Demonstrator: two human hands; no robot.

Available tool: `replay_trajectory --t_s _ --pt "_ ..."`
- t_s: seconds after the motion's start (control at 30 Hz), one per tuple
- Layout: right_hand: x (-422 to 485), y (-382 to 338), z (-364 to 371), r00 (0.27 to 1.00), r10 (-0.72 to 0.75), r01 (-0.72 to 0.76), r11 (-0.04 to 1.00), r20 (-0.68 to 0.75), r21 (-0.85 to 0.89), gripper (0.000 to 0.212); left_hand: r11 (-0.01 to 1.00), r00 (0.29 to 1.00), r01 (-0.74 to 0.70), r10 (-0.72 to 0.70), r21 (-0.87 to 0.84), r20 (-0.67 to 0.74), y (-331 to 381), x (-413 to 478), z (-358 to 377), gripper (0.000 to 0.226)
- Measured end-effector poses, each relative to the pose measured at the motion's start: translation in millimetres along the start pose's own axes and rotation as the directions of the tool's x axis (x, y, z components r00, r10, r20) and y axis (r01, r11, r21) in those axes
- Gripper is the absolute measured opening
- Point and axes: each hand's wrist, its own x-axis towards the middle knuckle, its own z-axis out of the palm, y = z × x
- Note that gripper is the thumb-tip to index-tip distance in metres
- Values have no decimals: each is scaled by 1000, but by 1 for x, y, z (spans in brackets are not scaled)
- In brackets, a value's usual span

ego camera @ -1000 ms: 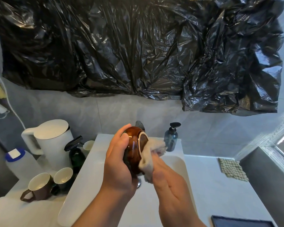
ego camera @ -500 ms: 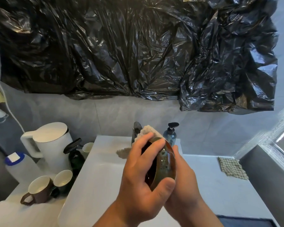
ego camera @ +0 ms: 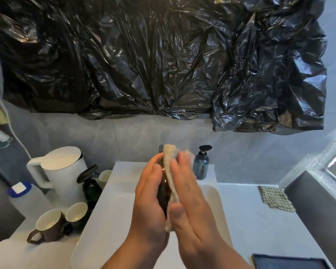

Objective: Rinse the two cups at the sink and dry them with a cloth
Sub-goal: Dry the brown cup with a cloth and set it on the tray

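Drying step: left hand (ego camera: 149, 195) curls round the brown cup (ego camera: 164, 191); right hand (ego camera: 190, 197), fingers straight, presses the cloth (ego camera: 170, 158) against it. Next, probably: turn the cup, wipe remaining sides.

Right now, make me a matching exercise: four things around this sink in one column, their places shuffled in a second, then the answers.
1 brown cup
2 white kettle
3 blue pump bottle
4 checked cloth

A counter right of the sink
B in the left hand
C left of the sink
D sink's back ledge

Pairs: 1B, 2C, 3D, 4A
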Motion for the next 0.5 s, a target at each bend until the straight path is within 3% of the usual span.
replay_trajectory --t_s 0.1,0.17,0.3,0.37,0.43,0.5 --pt "18 -2 -8 994 -41 44 998 -98 34 59 996 991 -70 64 49 116 0 -3 2 52" --pt "29 -8 -9 990 -7 31 984 -138 173 51 987 984 -140 130 84 120 -2 -5 4 45" --pt "35 -19 -8 959 275 -191 801 -65 568 45 979 982 -186 184 85 37 -1 -6 7 45" --pt "26 -17 -2 943 334 -267 780 -15 566 50 982 984 -174 176 70 -32 -1 -4 6 49" --pt "18 -15 1 936 346 -339 838 65 428 68 987 984 -153 158 57 -85 0 -2 7 48" --pt "14 -16 2 915 380 -403 832 138 382 84 992 984 -122 125 32 -130 0 0 5 40"
